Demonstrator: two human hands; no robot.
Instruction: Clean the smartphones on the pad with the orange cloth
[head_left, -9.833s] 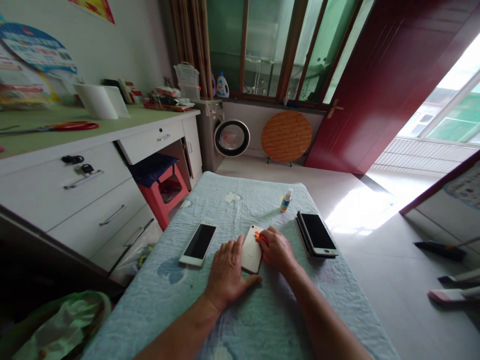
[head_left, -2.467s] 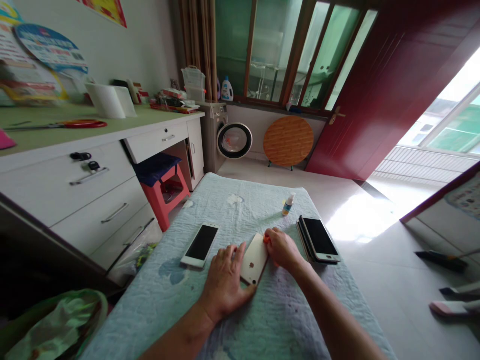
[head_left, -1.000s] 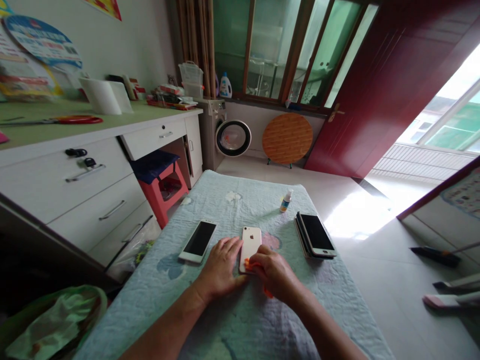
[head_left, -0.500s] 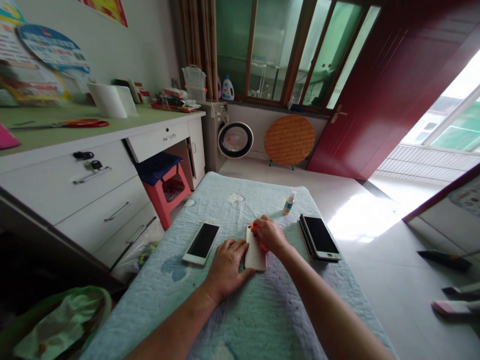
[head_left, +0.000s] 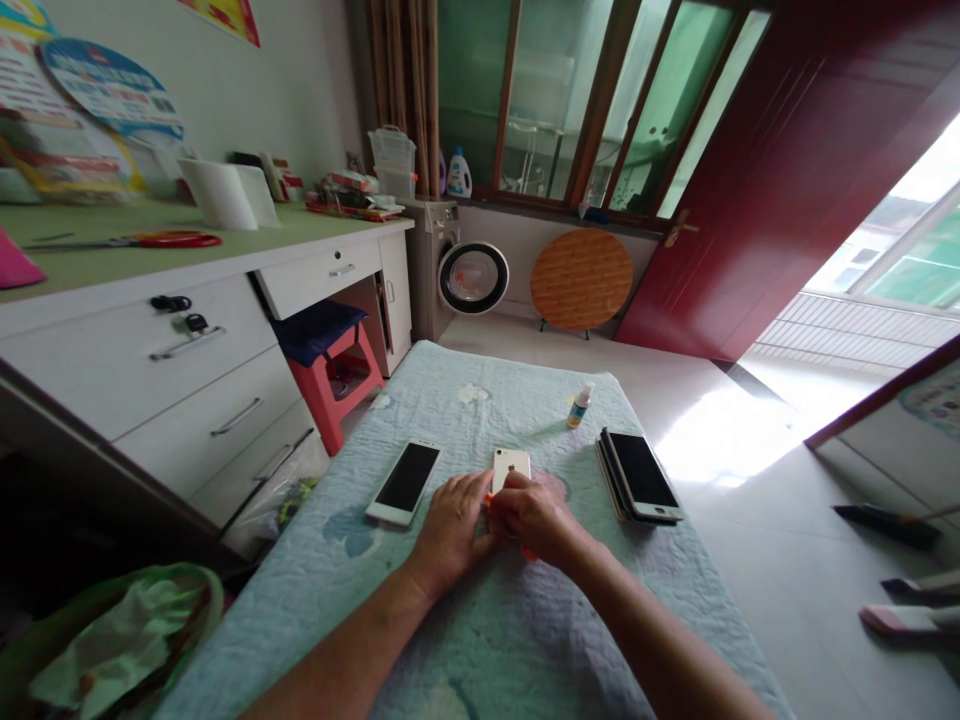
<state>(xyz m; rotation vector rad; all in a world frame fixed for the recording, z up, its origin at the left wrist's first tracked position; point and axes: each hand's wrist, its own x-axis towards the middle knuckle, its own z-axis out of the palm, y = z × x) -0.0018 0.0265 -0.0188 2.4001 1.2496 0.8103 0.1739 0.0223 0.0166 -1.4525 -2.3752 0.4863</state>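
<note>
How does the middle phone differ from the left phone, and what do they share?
The middle phone lies back up; the left phone lies screen up. The left hand and right hand touch the middle phone; the left phone lies untouched. Both rest flat on the quilt.

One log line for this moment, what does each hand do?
left hand: flat, against white phone | right hand: grips orange item on phone's near end | nearby: phone stack, bottle

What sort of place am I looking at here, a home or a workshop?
Most likely a room in a home, used for phone work: a washing machine and detergent bottle stand by the window, while a stack of phones lies on a quilt-covered table.
</note>
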